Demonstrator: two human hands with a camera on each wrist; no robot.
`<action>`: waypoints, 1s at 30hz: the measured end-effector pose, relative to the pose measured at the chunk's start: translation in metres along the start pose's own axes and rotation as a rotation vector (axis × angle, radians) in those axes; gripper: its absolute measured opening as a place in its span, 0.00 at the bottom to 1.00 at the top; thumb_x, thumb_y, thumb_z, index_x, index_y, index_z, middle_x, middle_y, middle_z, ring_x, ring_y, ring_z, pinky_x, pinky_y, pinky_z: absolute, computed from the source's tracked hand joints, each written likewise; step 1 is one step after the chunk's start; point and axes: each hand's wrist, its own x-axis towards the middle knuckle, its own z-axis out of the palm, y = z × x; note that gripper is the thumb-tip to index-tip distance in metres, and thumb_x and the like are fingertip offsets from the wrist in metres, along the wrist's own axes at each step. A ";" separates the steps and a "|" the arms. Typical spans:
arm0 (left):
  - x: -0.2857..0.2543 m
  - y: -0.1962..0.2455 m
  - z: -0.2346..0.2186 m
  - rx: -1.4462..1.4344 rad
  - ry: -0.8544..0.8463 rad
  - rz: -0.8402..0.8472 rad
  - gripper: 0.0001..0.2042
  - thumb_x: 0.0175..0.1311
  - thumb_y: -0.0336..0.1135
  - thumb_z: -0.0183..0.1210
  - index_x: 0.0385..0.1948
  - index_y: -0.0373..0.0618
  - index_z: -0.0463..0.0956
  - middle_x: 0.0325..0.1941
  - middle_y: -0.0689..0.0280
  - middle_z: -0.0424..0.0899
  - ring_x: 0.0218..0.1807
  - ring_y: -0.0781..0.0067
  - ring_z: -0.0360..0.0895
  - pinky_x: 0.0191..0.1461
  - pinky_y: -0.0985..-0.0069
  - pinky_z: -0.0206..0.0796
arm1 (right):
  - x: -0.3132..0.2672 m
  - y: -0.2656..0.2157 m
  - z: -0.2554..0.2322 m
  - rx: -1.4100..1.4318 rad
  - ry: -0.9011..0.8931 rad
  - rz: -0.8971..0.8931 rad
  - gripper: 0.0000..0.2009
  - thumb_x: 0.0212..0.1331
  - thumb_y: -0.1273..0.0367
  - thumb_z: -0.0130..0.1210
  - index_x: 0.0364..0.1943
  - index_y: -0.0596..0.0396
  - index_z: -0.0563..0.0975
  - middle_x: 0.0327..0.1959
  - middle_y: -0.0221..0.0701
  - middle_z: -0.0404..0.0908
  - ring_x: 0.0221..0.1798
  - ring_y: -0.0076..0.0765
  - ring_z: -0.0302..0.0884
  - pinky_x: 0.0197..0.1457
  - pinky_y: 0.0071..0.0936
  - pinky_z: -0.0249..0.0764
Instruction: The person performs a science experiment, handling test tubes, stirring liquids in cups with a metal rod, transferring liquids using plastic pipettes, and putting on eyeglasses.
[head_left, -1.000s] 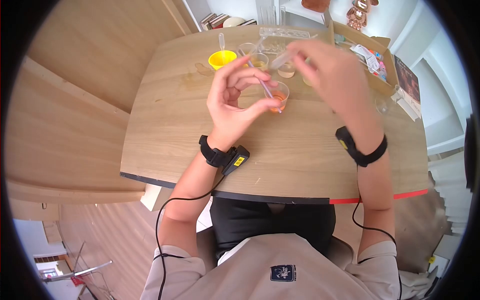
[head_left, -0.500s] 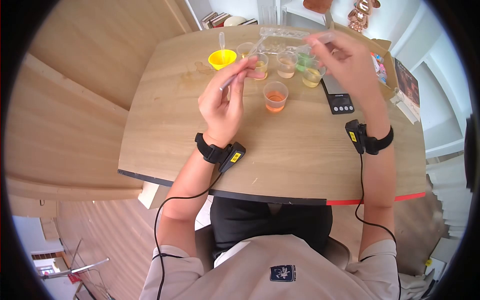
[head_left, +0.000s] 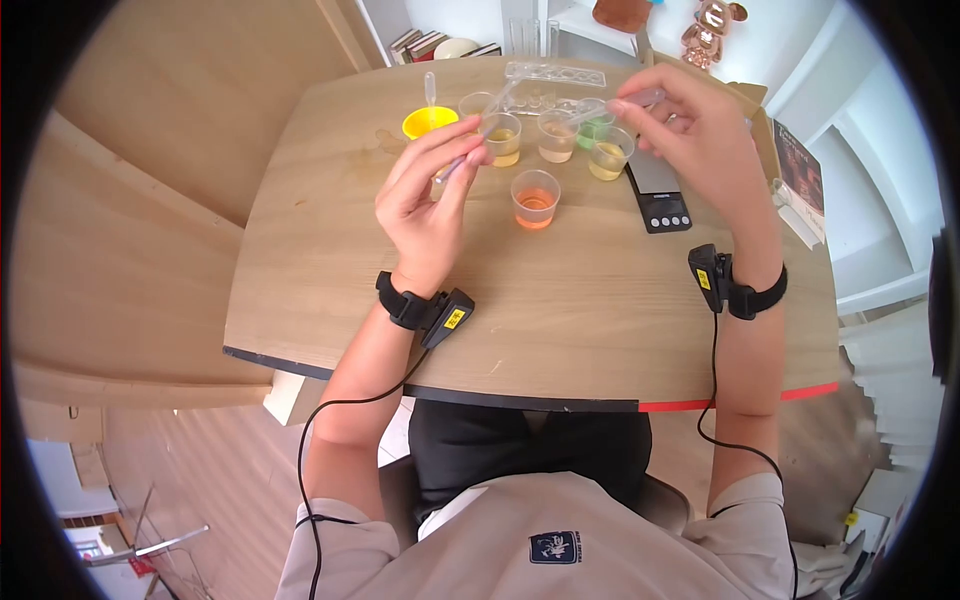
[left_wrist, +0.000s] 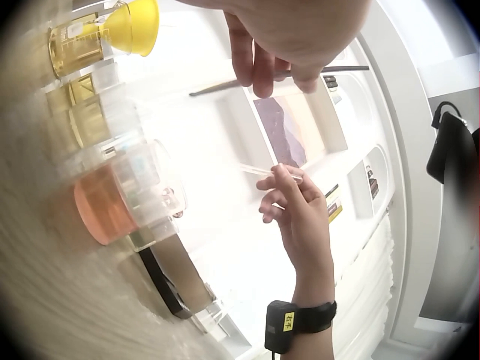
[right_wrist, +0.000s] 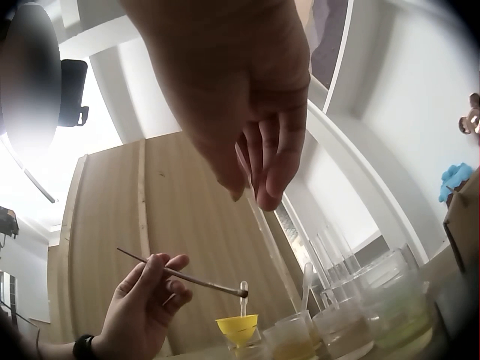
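My left hand [head_left: 425,205] pinches a thin rod [right_wrist: 187,278] between thumb and fingers, left of a clear cup of orange liquid [head_left: 536,208]. One end of that rod looks thicker and darker in the right wrist view. Raised over the right side of the table, my right hand [head_left: 700,130] grips a clear plastic dropper [head_left: 592,112], its stem pointing left over the back cups. These include a cup of pale pinkish liquid [head_left: 556,152], a green one [head_left: 590,138] and a yellowish one [head_left: 606,165]. The orange cup stands in front of them, touched by neither hand.
A yellow funnel [head_left: 418,126] with a dropper in it sits at the back left, near more cups. Behind them is a clear test-tube rack [head_left: 560,75]. A black digital scale [head_left: 663,208] lies beneath the right hand, and an open box stands behind it.
My left hand has drawn back from above the orange cup and turned its rod. The right hand has moved right, away from the back cups, still with the dropper, and is now steadier.
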 end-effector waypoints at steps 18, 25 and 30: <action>-0.003 -0.005 0.001 -0.022 0.108 -0.091 0.08 0.67 0.18 0.60 0.45 0.30 0.82 0.47 0.55 0.86 0.40 0.69 0.85 0.46 0.75 0.78 | -0.011 -0.009 -0.013 -0.101 -0.004 -0.126 0.11 0.61 0.64 0.65 0.35 0.60 0.85 0.21 0.29 0.77 0.22 0.23 0.68 0.28 0.25 0.65; -0.002 -0.004 0.001 -0.038 0.108 -0.107 0.09 0.67 0.18 0.60 0.47 0.30 0.82 0.46 0.56 0.87 0.39 0.71 0.85 0.46 0.75 0.78 | -0.006 0.003 -0.008 -0.171 0.127 -0.144 0.15 0.61 0.60 0.66 0.32 0.61 0.83 0.21 0.31 0.78 0.24 0.26 0.71 0.29 0.26 0.67; -0.002 -0.004 0.002 -0.031 0.084 -0.126 0.11 0.70 0.21 0.57 0.51 0.30 0.79 0.49 0.48 0.86 0.39 0.69 0.86 0.47 0.74 0.80 | -0.002 0.015 -0.008 -0.271 0.108 -0.095 0.15 0.62 0.60 0.66 0.34 0.61 0.83 0.21 0.32 0.78 0.22 0.25 0.71 0.29 0.26 0.67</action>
